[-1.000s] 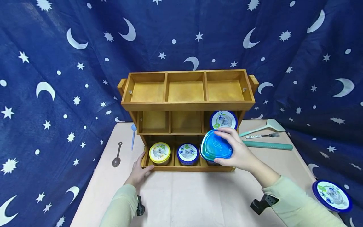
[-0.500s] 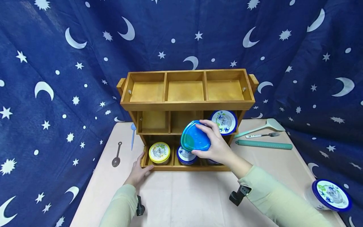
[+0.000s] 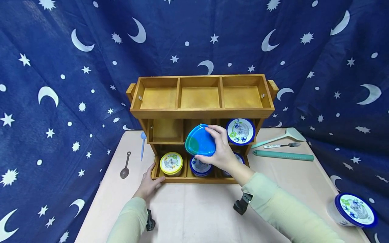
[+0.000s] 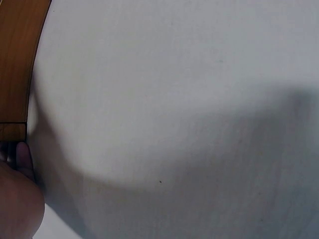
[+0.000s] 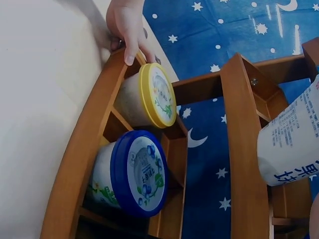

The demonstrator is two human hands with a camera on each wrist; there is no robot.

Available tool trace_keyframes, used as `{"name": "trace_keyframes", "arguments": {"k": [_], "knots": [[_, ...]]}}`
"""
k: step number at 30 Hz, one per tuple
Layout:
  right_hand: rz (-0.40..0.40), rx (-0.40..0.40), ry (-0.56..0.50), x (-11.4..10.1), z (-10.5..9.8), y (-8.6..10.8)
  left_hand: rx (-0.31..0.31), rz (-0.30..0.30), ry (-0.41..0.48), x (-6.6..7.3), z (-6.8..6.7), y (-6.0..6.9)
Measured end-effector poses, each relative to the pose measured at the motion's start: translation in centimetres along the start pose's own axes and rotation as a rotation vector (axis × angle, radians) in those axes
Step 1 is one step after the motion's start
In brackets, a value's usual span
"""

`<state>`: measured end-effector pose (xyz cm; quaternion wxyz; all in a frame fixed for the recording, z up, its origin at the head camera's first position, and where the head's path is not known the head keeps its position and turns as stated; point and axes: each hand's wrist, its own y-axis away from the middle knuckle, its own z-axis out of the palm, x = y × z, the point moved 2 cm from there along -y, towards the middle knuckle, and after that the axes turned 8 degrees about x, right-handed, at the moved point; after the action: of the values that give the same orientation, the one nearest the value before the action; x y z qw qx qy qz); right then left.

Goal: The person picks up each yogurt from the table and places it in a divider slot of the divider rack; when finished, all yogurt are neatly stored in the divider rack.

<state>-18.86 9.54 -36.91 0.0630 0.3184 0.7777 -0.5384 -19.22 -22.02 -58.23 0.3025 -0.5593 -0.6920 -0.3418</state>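
Observation:
My right hand (image 3: 223,150) grips a tub with a shiny blue lid (image 3: 200,140) in front of the wooden rack's middle tier; in the right wrist view its white printed side (image 5: 294,139) shows. My left hand (image 3: 148,184) holds the lower left corner of the rack (image 3: 200,113), thumb on the front edge. On the bottom tier stand a yellow-lidded tub (image 3: 171,163) at left, a blue-lidded tub (image 3: 200,166) in the centre and another (image 3: 239,158) at right, partly hidden by my right hand. A blue-lidded tub (image 3: 241,131) occupies the middle tier's right compartment.
Left of the rack lie a brown spoon (image 3: 125,169) and a blue spoon (image 3: 143,145). To its right are a pale green spatula (image 3: 291,134), a fork (image 3: 282,145) and a green stick-like item (image 3: 282,155). Another blue-lidded tub (image 3: 356,210) stands at the table's right edge.
My right hand has carried the tub left and upward from the bottom right compartment's front to before the middle tier's centre. My left hand has stayed at the rack's corner.

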Motion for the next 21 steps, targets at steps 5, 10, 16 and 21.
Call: {"name": "trace_keyframes", "arguments": {"k": [5,10,16,21], "knots": [[-0.005,0.051,0.022,0.33,0.19,-0.36,0.005,0.0,-0.004,0.21,-0.05,0.07],[0.011,0.061,0.031,0.47,0.39,-0.65,0.023,0.008,0.006,0.28,-0.01,0.24],[-0.032,0.073,0.038,0.64,0.69,-0.85,-0.001,-0.017,-0.002,0.27,-0.05,0.18],[-0.096,0.076,0.058,0.65,0.71,-0.97,0.008,-0.003,-0.005,0.29,-0.07,0.25]]}}
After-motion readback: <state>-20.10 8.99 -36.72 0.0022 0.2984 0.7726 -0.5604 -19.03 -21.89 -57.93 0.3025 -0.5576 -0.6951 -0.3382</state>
